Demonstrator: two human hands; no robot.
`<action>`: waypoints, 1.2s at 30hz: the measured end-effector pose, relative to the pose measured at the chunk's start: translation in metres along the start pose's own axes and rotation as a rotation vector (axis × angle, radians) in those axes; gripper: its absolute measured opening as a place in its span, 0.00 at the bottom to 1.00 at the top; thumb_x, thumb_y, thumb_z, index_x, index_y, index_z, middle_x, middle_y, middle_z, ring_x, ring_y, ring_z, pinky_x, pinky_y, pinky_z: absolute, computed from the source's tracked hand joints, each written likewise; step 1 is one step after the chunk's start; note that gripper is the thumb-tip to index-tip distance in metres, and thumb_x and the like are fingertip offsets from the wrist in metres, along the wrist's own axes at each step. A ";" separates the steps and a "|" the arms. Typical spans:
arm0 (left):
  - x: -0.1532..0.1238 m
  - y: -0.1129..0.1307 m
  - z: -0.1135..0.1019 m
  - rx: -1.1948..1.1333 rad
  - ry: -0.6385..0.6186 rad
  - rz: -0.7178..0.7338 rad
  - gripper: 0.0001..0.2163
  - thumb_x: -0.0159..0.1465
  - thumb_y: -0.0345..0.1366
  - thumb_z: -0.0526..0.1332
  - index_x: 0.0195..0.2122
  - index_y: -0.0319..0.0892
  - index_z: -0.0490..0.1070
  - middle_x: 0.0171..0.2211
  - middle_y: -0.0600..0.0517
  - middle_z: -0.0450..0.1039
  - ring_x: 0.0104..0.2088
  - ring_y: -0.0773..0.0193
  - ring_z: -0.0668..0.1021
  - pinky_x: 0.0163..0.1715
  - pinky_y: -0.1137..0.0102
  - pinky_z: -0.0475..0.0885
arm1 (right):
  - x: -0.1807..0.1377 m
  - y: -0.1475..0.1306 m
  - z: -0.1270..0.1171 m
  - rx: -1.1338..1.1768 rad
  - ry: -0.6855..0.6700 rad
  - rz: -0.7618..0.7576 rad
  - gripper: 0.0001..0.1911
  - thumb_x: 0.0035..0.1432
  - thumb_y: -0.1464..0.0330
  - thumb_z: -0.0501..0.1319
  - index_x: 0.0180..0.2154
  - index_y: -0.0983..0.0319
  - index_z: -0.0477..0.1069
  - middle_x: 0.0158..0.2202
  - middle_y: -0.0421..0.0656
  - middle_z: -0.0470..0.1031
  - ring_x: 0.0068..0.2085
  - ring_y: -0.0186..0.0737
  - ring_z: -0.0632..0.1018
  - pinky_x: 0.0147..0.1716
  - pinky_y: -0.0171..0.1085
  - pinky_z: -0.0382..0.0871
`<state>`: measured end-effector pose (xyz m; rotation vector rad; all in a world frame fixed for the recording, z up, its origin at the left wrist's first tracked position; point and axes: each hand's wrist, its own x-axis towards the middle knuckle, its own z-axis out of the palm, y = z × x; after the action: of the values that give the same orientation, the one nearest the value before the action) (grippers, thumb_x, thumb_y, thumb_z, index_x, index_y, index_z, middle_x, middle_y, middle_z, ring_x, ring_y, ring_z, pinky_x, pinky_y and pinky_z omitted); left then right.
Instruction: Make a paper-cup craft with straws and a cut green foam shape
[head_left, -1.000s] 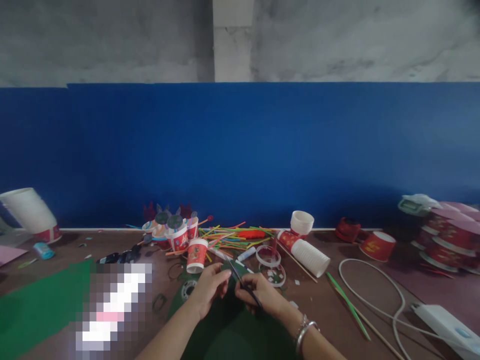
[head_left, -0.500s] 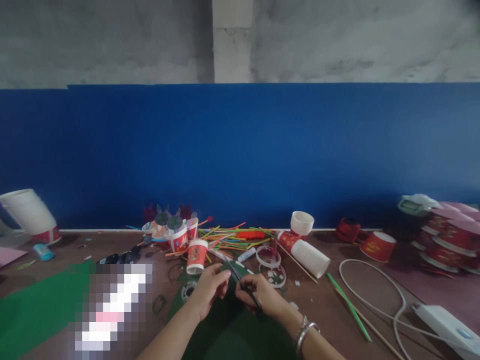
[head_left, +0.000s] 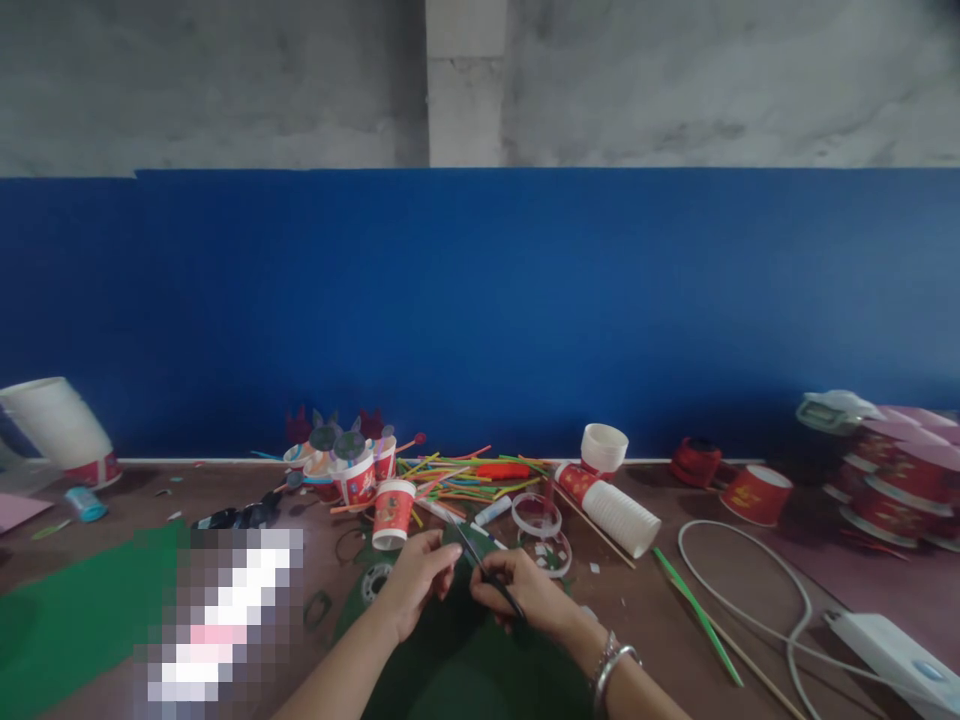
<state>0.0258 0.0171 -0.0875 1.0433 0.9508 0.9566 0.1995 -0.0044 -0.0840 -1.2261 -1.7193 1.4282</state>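
Note:
My right hand is closed on black scissors, blades pointing up and left. My left hand pinches the edge of a dark green paper sheet that lies under both hands on the brown table. The scissor blades sit at the paper's upper edge, between my two hands. A red and white paper cup stands just beyond my left hand.
Behind the hands lie coloured sticks, decorated cups, clear rings and a lying stack of cups. A green sheet is at left. A white cable and white device are at right, with red bowls.
Both hands have shifted very slightly; the scissors and green paper stay in the same grip and place.

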 end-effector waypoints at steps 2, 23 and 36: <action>-0.001 0.001 0.000 0.006 0.000 -0.015 0.10 0.50 0.38 0.64 0.22 0.41 0.62 0.13 0.60 0.61 0.13 0.75 0.63 0.14 0.78 0.55 | 0.000 -0.001 0.000 -0.006 0.000 0.005 0.10 0.49 0.63 0.62 0.28 0.64 0.69 0.17 0.33 0.63 0.17 0.27 0.66 0.14 0.25 0.60; -0.002 0.002 0.001 -0.101 -0.010 -0.019 0.12 0.51 0.39 0.65 0.27 0.40 0.63 0.20 0.56 0.72 0.18 0.73 0.71 0.17 0.79 0.61 | 0.002 0.002 -0.001 -0.012 0.022 0.017 0.13 0.48 0.61 0.63 0.27 0.64 0.68 0.16 0.33 0.63 0.16 0.28 0.66 0.13 0.26 0.60; -0.001 -0.001 -0.002 -0.065 -0.033 -0.021 0.10 0.52 0.37 0.64 0.26 0.40 0.62 0.18 0.58 0.69 0.15 0.74 0.69 0.15 0.79 0.58 | 0.001 -0.001 -0.001 -0.015 -0.003 -0.009 0.11 0.47 0.62 0.63 0.27 0.64 0.68 0.16 0.33 0.63 0.16 0.28 0.66 0.14 0.27 0.59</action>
<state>0.0242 0.0166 -0.0885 0.9900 0.8959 0.9442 0.1996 -0.0028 -0.0829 -1.2236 -1.7380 1.4150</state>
